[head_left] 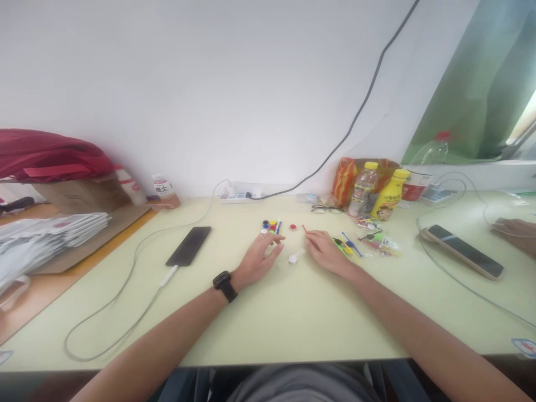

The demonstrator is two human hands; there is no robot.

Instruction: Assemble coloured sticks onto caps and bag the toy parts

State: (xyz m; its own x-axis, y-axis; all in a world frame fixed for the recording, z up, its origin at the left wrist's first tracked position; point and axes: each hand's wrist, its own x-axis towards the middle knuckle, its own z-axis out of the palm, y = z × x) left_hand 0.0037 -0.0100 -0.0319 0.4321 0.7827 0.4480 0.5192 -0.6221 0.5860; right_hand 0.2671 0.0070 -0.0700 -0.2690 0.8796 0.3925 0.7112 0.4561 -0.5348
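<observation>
My left hand [259, 255], with a black watch on its wrist, rests on the pale green table [293, 318] with its fingers loosely curled just below a cluster of small coloured caps [271, 225]. Whether it holds one is unclear. My right hand [324, 250] pinches a thin red stick [304, 229] that points up and away. A red cap [292, 226] lies between the two hands, farther back. A small white piece [292, 258] lies on the table near my right thumb.
A black phone [189, 245] on a white cable lies to the left. Coloured plastic pieces and wrappers [368, 243] lie at the right. Bottles [377, 192] and a power strip [240, 195] stand by the wall. Another phone [463, 258] and another person's hand [517, 230] are far right.
</observation>
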